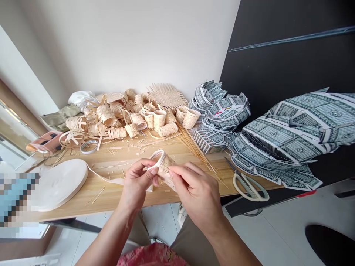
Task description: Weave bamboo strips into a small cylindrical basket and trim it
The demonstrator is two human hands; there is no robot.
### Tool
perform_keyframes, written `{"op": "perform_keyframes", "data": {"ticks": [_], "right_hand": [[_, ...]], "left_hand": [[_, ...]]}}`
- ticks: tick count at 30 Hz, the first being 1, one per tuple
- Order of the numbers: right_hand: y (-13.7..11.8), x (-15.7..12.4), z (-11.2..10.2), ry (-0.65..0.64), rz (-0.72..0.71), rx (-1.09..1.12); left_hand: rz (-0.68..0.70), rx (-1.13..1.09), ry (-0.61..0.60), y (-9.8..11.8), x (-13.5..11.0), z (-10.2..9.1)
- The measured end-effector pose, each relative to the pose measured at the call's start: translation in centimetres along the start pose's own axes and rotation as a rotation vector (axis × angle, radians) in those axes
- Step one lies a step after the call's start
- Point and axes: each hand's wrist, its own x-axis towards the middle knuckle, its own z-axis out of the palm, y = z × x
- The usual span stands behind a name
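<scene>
A small woven basket (pixel 164 165), cup-shaped with a pale wrapped rim, is tilted in front of me above the table's front edge. My left hand (pixel 136 180) grips its rim, thumb outside and fingers at the opening. Thumb and forefinger of my right hand (pixel 198 194) pinch at the basket's side wall; whether a thin strip is between them I cannot tell. From a large white roll of flat strip (pixel 62 183), a loose end (pixel 105 178) runs across the wood to my left hand.
Several woven baskets (pixel 107 115) and a woven mat (pixel 168 96) crowd the back. Thin sticks (pixel 196 149) lie right of centre. Scissors (pixel 251 187) rest at the right front edge. Folded-card pieces (pixel 291 125) fill the right side. A tape ring (pixel 89 147) lies left.
</scene>
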Motion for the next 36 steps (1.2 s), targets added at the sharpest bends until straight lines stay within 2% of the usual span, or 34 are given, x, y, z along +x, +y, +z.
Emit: {"op": "perform_keyframes", "data": {"ticks": [17, 28, 32, 36], "right_hand": [[0.22, -0.49, -0.06, -0.076, -0.02, -0.067], [0.23, -0.48, -0.11, -0.066, -0.028, -0.032], [0.23, -0.51, -0.1, -0.073, -0.006, -0.021], [0.36, -0.62, -0.05, -0.069, 0.035, 0.028]], "left_hand": [[-0.032, 0.013, -0.013, 0.01, -0.26, 0.03], [0.043, 0.048, -0.028, -0.02, -0.21, 0.11], [0.176, 0.217, -0.036, -0.01, -0.3, 0.05], [0.501, 0.633, 0.009, 0.02, -0.47, -0.13]]}}
